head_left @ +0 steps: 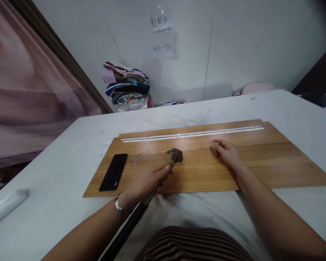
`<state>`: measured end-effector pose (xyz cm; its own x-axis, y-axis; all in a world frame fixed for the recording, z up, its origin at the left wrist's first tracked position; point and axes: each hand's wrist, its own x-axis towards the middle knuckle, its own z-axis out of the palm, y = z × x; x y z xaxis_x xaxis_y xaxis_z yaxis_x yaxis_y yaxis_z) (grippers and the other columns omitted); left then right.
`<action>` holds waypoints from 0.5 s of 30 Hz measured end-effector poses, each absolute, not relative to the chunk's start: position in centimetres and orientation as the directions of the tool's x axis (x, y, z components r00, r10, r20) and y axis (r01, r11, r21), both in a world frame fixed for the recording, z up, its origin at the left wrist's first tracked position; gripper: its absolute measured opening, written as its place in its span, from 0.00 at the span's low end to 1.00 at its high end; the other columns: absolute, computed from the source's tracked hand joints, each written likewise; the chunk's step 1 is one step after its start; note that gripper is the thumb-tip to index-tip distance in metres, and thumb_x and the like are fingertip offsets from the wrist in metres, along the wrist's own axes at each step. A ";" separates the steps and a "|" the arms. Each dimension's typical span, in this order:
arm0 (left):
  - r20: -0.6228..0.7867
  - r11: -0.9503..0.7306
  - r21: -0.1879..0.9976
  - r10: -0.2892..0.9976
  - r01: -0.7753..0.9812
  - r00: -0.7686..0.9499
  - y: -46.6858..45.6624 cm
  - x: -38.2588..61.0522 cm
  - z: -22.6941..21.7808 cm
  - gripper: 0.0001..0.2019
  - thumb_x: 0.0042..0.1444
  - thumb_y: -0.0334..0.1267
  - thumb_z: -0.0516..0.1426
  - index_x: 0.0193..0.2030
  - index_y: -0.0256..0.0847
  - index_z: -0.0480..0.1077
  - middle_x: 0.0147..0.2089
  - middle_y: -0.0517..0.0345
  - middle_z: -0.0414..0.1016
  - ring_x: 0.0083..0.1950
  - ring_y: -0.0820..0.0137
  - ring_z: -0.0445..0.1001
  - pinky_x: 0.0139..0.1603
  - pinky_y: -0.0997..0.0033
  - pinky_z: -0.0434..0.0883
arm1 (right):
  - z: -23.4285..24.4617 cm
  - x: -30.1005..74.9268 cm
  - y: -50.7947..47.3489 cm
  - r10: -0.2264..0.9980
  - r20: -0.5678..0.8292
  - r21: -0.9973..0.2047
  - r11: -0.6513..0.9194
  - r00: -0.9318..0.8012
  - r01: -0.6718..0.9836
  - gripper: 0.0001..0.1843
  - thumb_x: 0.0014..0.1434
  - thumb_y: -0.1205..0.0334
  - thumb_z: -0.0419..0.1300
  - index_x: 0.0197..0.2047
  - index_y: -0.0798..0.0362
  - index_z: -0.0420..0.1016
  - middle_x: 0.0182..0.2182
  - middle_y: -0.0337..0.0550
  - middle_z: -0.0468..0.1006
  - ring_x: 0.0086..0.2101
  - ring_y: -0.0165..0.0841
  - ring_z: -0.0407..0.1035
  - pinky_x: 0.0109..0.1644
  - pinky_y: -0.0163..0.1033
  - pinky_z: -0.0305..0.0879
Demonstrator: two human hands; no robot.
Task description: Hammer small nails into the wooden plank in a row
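Left hand [154,181] grasps the hammer [138,214] near its metal head, over the wooden board [277,159] on the bench [54,177]. Right hand [229,154] has curled fingers over the board; whether they pinch anything, I cannot tell. Nails [136,160] lie beside the phone [113,172], near 2 pale strips [192,134].

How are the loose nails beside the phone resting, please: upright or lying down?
Lying down: the nails show their lengths along the board, pointing in differing directions, beside the phone.
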<state>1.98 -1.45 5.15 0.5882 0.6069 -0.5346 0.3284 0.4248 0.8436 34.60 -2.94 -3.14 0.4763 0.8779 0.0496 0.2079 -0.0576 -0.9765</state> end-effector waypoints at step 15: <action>-0.526 0.391 0.850 0.621 0.352 0.581 -1.3 2.0 4.5 0.25 0.58 0.60 0.50 0.42 0.37 0.66 0.23 0.67 0.57 0.17 0.81 0.52 0.16 0.78 0.49 | -3.0 34.5 -2.9 0.875 0.052 -0.972 -0.066 0.481 0.224 0.20 0.45 0.53 0.55 0.40 0.55 0.73 0.17 0.33 0.68 0.19 0.29 0.63 0.25 0.36 0.59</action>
